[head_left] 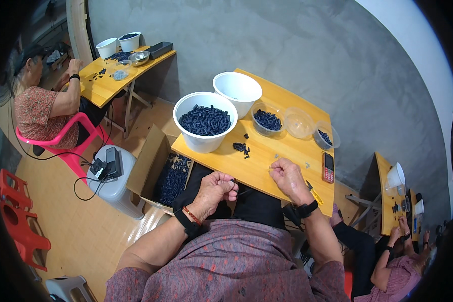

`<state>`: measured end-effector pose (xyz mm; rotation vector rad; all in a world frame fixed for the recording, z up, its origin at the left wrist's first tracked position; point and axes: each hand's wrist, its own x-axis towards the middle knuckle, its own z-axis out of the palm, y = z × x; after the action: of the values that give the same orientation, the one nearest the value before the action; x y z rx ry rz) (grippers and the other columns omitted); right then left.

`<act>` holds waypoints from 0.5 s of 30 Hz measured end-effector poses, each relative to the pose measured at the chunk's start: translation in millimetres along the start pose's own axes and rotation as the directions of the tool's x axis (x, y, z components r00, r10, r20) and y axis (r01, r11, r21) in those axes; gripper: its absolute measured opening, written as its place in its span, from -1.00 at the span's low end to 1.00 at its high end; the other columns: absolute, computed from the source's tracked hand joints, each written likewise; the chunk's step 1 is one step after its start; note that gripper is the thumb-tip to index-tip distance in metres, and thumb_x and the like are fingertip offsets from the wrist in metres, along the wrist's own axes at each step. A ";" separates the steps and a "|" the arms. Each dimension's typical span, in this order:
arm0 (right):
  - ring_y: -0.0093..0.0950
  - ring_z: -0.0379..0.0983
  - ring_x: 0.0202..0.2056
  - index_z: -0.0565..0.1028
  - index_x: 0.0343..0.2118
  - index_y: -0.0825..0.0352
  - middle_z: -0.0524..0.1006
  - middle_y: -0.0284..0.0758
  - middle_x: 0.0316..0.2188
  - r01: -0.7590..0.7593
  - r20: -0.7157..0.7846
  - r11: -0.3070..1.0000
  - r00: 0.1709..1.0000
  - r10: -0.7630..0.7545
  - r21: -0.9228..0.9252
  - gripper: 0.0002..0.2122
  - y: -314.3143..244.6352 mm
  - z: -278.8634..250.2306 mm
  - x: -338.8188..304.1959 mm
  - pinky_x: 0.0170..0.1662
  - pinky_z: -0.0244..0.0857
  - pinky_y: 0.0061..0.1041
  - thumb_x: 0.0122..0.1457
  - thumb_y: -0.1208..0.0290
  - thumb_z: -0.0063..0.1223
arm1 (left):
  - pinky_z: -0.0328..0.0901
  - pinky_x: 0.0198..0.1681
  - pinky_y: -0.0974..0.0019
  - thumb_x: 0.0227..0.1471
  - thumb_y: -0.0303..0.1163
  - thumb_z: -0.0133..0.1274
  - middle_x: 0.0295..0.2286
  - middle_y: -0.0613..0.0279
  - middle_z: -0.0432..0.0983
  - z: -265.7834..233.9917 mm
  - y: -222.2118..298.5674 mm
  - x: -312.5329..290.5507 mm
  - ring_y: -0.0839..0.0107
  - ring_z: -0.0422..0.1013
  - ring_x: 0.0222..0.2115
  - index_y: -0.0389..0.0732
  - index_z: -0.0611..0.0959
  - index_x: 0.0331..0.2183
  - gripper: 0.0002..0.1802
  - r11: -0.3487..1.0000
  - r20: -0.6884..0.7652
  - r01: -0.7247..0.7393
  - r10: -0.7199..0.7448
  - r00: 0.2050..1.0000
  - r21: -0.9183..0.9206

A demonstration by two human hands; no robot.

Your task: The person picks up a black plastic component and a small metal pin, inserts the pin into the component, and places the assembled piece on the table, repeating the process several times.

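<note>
By the left hand [217,191], a small dark piece [233,180] is pinched between thumb and forefinger, just off the near edge of the yellow bench [277,93]; the other fingers are curled into the palm. The right hand [289,176] is held over the bench top, its back turned up and its fingers bent down and inward; whether anything is held in that grip cannot be told. Both forearms are brought up from below, elbows bent and spread, and a dark wristband is worn on each wrist, with a red beaded bracelet [192,215] beside the left one.

Markings on the keypad of the red phone [328,168], near the right edge of the bench, are too small to be read. Just below the right hand's wrist side, a yellow cutter [314,193] is laid on the bench.

More dark pieces are scattered as a loose group [242,148] in front of a white tub [205,144], which is heaped with the same kind. A second white tub [242,106] is stood behind it, and a clear bowl [268,134] of dark pieces is set to its right.
</note>
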<state>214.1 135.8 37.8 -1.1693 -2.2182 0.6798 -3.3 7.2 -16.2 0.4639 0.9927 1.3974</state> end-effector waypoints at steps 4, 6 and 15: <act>-0.14 0.48 -0.36 0.51 -0.43 0.45 0.51 -0.08 -0.45 0.137 0.059 0.989 0.989 -0.134 -0.058 -0.93 2.2 2.8 2.8 -0.27 0.36 -0.30 0.02 0.58 0.10 | 0.48 -0.41 0.34 0.13 -0.59 0.02 -0.43 0.12 0.55 0.2 0.6 -0.8 0.41 0.49 -0.54 -0.29 0.48 -0.25 -0.89 1.000 -0.009 0.008 -0.008 1.000 0.012; -0.12 0.47 -0.36 0.50 -0.46 0.45 0.50 -0.07 -0.46 0.152 0.050 0.983 0.988 -0.147 -0.100 -0.95 2.3 4.8 2.7 -0.27 0.35 -0.28 0.03 0.58 0.07 | 0.48 -0.41 0.35 0.12 -0.60 0.03 -0.43 0.11 0.56 0.9 2.1 -1.7 0.41 0.49 -0.54 -0.30 0.49 -0.26 -0.89 1.000 -0.007 0.009 -0.009 1.000 0.011; -0.22 0.49 -0.37 0.45 -0.34 0.45 0.50 -0.12 -0.44 0.100 0.022 0.993 0.995 -0.099 -0.058 -0.92 -17.3 7.7 -8.9 -0.28 0.36 -0.35 0.11 0.58 0.02 | 0.47 -0.39 0.41 0.10 -0.57 0.09 -0.40 0.17 0.57 -3.7 -5.0 3.2 0.47 0.49 -0.51 -0.28 0.55 -0.29 -0.91 0.997 0.108 -0.079 0.076 0.991 0.025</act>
<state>203.3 118.2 41.5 -1.0757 -2.3096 0.5906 -3.6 8.3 -23.1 0.5985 0.9176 1.4143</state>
